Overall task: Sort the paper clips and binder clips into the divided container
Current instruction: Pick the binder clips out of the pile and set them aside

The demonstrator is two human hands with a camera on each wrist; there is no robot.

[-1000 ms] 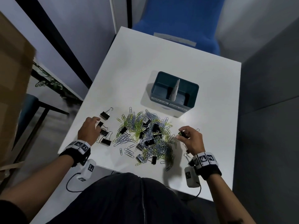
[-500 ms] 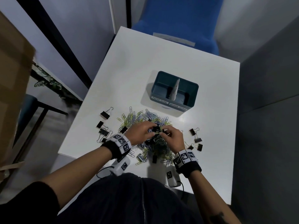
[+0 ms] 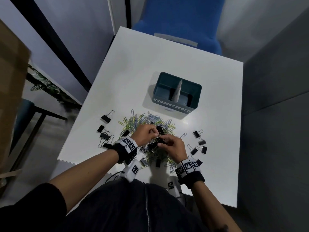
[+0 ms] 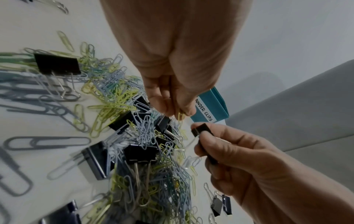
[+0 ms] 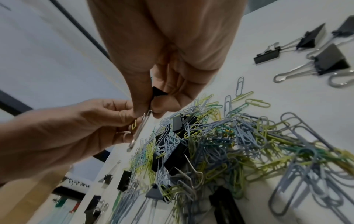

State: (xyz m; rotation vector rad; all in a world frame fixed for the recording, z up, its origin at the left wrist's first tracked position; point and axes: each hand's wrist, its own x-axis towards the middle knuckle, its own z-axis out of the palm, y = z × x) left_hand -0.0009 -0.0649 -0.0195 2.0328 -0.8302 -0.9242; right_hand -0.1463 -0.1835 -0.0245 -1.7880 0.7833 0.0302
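Observation:
A tangled pile of coloured paper clips [image 3: 142, 121] with black binder clips in it lies on the white table [image 3: 167, 56]. Both hands meet just above the pile. My right hand [image 3: 163, 143] pinches a small black binder clip [image 5: 159, 92] by its body and wire handles [image 4: 203, 130]. My left hand [image 3: 154, 134] pinches a yellow paper clip [image 4: 180, 116] right beside that binder clip's wire handles [image 5: 134, 125]. The teal divided container [image 3: 197, 97] stands behind the pile, labelled PAPER CLIPS on the left and BINDER CLIPS on the right [image 4: 212, 104].
Loose binder clips lie left of the pile [image 3: 105, 118] and right of it [image 3: 200, 143]. A blue chair [image 3: 180, 19] stands at the table's far edge. A cardboard box [image 3: 11, 91] is at far left, a grey partition [image 3: 275, 81] to the right.
Both hands came in from the left and right sides of the pile to its middle. The right hand now holds a binder clip up and the left pinches a paper clip beside it.

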